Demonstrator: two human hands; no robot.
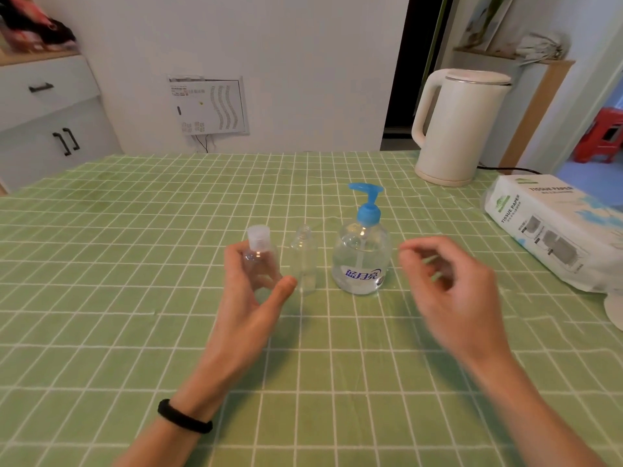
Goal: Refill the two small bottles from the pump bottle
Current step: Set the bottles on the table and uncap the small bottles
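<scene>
Worktop (135, 264), green grid cloth, person at 6 o'clock.

Nearest: left wrist with a black wristband (184, 417). Ahead of it the left hand (249, 298) cups the capped small bottle (261, 264), which stands just left of centre. Fingers (234, 261) are wrapped behind its 9 o'clock side and the thumb lies against its base at 4 o'clock; a light hold, bottle upright.

Right hand (448, 284) hovers at 3 o'clock of the pump bottle, off the cloth. It is motion-blurred, the fingers loosely curled. Cannot tell whether they pinch anything small.

Mid row: open small bottle (304, 261) stands uncapped, just beside the capped one at its 3 o'clock. It is clear and looks empty or nearly so. Pump bottle (361, 264) is next along at 3 o'clock again, near but apart, with clear liquid up to its shoulder. Its blue pump head (367, 200) has the spout pointing to 9 o'clock.

Handling, judged: the small bottles are thin clear plastic, light, easy to tip and slick if wet. Take each round the body, low, and bring the neck under the spout. The pump bottle is heavier and stable; press the head from above and steady the body.

Far: cream electric kettle (458, 129) at 1 o'clock. Tissue paper pack (553, 227) at 2 o'clock, by the right edge.
</scene>
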